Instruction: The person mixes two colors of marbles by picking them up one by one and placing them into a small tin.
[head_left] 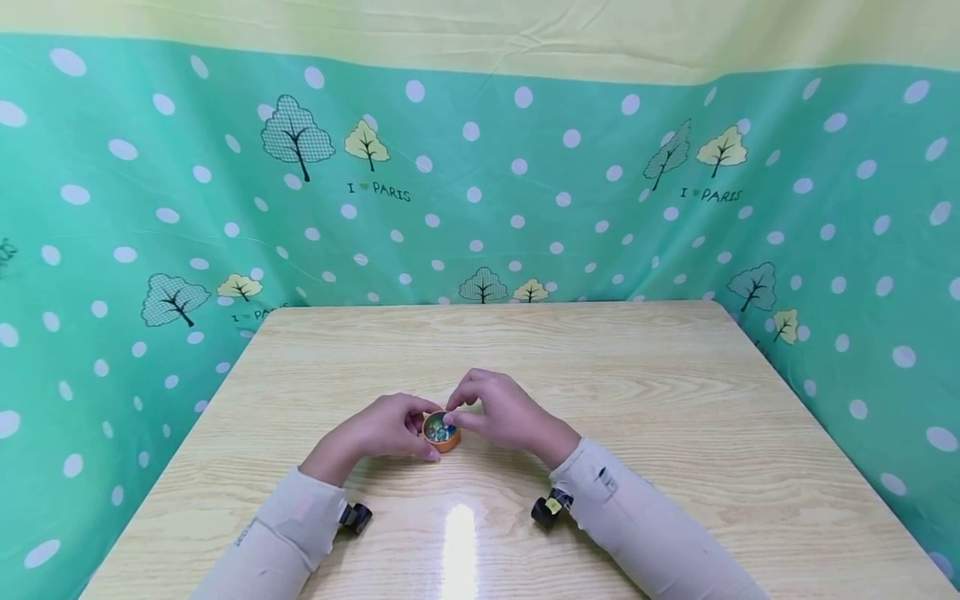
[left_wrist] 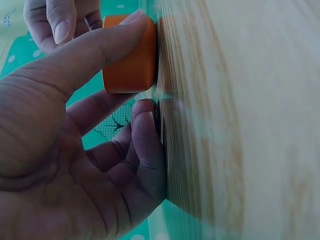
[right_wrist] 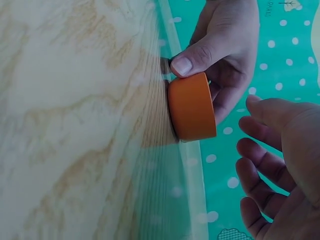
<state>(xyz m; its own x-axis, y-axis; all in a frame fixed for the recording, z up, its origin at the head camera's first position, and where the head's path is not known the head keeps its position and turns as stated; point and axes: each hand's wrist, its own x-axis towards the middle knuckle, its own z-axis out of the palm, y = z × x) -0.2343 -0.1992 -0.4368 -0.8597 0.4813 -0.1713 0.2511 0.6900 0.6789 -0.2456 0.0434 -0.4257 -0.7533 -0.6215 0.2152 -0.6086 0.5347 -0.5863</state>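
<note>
A small round orange tub (head_left: 442, 442) stands upright on the wooden table, with several small shiny blue, green and clear pieces (head_left: 439, 429) inside. My left hand (head_left: 393, 427) grips it from the left side, the thumb (left_wrist: 132, 37) along its near wall and other fingers behind. Over the tub's right rim hovers my right hand (head_left: 501, 410), thumb and forefinger pointing at the contents. In the right wrist view the fingers of that hand (right_wrist: 295, 150) are bent and spread, with nothing visible between them. The tub's contents are hidden in both wrist views.
The pale wood-grain table (head_left: 600, 367) stretches around both hands. A green dotted curtain (head_left: 517, 200) with printed trees hangs behind it and along both sides. Small black wrist devices, left (head_left: 356, 517) and right (head_left: 547, 510), sit below the sleeve cuffs.
</note>
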